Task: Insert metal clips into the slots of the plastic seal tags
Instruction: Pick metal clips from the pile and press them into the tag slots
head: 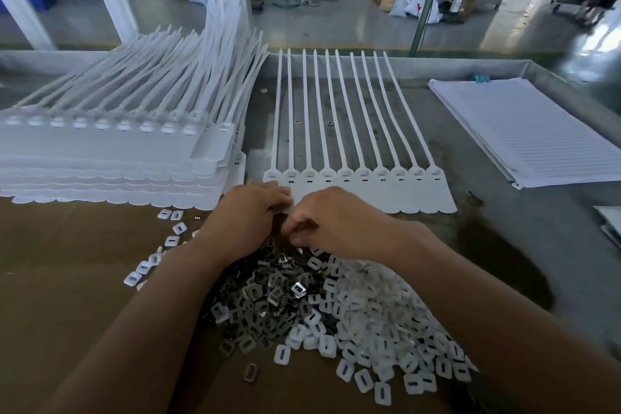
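**At Table's Near Edge: Grips Meeting Over Clips**

Near the table front, lying flat with straps pointing away: tags, ten joined in one sheet. Touching the sheet's near-left corner with the left grip, fingers bent over the edge; clamping or merely pressing, cannot tell. Holding the right grip just beside it, fingertips drawn together; pinching something or nothing, cannot tell. Reaching with both arms over dark clips heaped on cardboard, white caps piling against the heap's right and scattering at its left. Standing just left of the tags: a tall stack of more sheets. Lying well apart at right: paper.
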`<state>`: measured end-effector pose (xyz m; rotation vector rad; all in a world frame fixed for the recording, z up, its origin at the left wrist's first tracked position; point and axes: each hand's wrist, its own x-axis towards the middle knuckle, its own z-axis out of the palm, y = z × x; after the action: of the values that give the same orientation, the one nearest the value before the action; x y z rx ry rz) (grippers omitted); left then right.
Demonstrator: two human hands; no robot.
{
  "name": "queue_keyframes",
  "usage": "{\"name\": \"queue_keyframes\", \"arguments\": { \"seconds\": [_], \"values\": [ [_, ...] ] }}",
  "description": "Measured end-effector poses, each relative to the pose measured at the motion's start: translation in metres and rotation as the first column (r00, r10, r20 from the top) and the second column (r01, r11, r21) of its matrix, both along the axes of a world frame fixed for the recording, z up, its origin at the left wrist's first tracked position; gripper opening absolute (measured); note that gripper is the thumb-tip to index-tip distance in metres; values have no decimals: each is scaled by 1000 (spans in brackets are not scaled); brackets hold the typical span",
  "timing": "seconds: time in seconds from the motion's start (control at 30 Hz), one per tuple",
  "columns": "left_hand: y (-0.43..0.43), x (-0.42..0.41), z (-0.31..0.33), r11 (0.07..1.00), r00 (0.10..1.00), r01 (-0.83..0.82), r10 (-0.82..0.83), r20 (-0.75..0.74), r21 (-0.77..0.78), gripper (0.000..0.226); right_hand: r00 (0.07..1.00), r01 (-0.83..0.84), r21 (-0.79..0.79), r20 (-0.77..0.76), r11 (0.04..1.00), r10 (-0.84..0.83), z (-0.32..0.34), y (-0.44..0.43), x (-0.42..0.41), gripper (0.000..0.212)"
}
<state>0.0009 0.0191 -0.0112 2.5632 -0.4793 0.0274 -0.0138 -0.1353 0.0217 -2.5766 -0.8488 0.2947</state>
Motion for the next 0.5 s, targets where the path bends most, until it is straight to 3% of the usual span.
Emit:
{"name": "queue_keyframes", "arguments": {
  "seconds": [0.27,0.43,0.5],
  "values": [
    [0,0,1,1000,1000,-8,8,12,8,38,999,-7,-37,38,999,8,-9,5,2,11],
    [1,-1,1,1000,1000,-3,2,30,13,40,998,-58,-114,-2,992,58,-10,7,3,5],
    [2,-1,1,1000,999,9,-10,41,20,41,999,-39,-76,-21,996,37,-10,6,1,5]
  ]
}}
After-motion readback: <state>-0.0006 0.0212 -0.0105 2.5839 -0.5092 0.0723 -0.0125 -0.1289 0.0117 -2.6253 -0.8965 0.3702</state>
